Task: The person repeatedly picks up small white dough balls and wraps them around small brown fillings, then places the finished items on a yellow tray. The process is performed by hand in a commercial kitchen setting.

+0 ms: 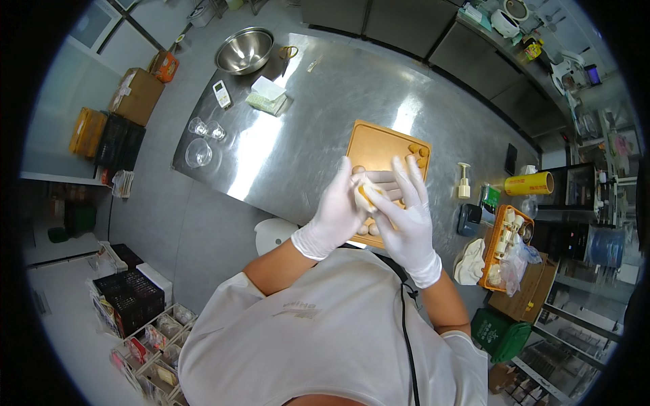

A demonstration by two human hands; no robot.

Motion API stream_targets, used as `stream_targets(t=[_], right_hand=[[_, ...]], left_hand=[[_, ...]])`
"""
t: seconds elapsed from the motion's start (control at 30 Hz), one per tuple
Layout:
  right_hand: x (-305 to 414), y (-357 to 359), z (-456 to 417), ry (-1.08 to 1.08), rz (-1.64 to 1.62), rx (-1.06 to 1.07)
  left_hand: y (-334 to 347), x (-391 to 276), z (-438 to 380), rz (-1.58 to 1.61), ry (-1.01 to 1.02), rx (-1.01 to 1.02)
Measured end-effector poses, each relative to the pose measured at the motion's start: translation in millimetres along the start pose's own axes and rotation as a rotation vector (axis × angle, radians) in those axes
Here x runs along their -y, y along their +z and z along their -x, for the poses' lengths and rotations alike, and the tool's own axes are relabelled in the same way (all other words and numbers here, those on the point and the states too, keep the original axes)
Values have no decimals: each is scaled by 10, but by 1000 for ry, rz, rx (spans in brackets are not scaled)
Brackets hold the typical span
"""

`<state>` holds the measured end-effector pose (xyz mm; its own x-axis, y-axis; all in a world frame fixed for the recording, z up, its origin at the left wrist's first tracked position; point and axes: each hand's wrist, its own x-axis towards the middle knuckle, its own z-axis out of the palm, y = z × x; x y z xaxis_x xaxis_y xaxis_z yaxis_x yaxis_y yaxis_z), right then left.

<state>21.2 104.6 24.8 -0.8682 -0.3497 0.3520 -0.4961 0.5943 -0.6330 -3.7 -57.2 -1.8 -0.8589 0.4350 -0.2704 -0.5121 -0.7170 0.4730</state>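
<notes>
Both hands wear white gloves and meet above a golden rectangular baking tray point(378, 144). My left hand point(337, 208) cups a piece of white dough with a yellow-orange filling point(366, 197). My right hand point(406, 215) touches that same dough with its thumb or a lower finger, while its other fingers are spread. Yellow-orange balls point(419, 151) lie in the tray's far right corner. Pale round dough balls point(368, 228) rest at its near end, and a brownish one point(358, 169) shows just beyond my left hand. The hands hide the tray's middle.
On the steel table point(315, 106) stand metal bowls point(245, 51), scissors point(288, 57), a tissue pack point(267, 96), a white remote point(222, 94) and clear cups point(198, 153). To the right are a cream plunger mould point(463, 181), a yellow film roll point(529, 183), an orange basket point(492, 254) and a white cloth point(470, 262).
</notes>
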Motion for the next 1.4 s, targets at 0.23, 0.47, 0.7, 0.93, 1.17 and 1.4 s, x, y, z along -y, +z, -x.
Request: stream_targets(t=[0.23,0.47,0.7,0.93,1.17,1.4], right_hand=[[-32,277,118,-102,427,-26],[142,226,63,-78,360,-70],[42,345,34,-97,429,16],[94,119,-22,-69,274,-53],[137,245,11,-5,273,136],[134,366,113,-67,485,10]], left_hand=[[281,-11,-27,154,34,-331],[132,87,-77,196,86,-360],[97,95,-54,24,60,-307],[48,137,-92,174,56,-377],[-24,140,-57,176,-47,-298],[69,123,-29,305,11,-335]])
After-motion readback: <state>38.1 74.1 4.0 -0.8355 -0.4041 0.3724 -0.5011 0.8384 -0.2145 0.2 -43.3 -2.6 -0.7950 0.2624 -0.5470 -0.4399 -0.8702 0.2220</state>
